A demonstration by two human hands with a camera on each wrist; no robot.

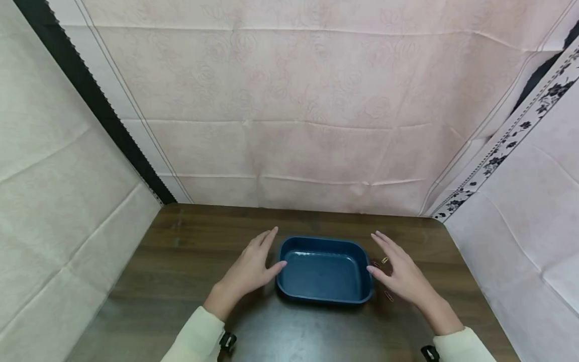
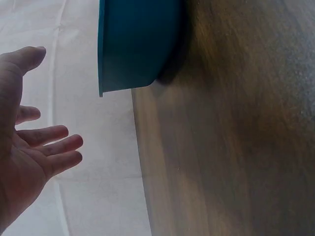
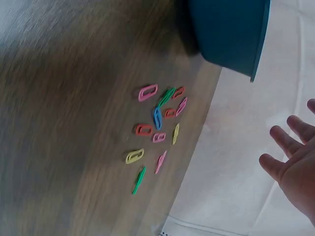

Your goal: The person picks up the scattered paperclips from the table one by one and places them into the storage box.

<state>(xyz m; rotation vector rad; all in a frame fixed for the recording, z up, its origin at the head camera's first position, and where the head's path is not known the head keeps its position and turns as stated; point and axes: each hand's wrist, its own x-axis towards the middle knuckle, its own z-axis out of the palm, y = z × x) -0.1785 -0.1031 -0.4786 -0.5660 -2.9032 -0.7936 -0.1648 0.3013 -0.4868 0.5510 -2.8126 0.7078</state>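
A blue rectangular plastic tub [image 1: 323, 274] stands upright on the wooden table, its inside bare. My left hand [image 1: 253, 266] hovers at its left side, fingers spread and thumb tip over the rim in the head view. On the opposite side is my right hand [image 1: 400, 274], likewise spread, its thumb close to the right rim. In the left wrist view the left palm [image 2: 24, 162] holds nothing. Several coloured paper clips, among them a blue clip [image 3: 157, 118] and a yellow clip [image 3: 134, 156], lie on the table right of the tub, partly hidden under the right hand in the head view.
The brown wooden table [image 1: 203, 251] ends at a back edge against a pale patterned cloth [image 1: 307, 110]. More cloth hangs at the left [image 1: 54, 201] and right [image 1: 534, 216]. Each wrist wears a dark band below a light sleeve [image 1: 196, 337].
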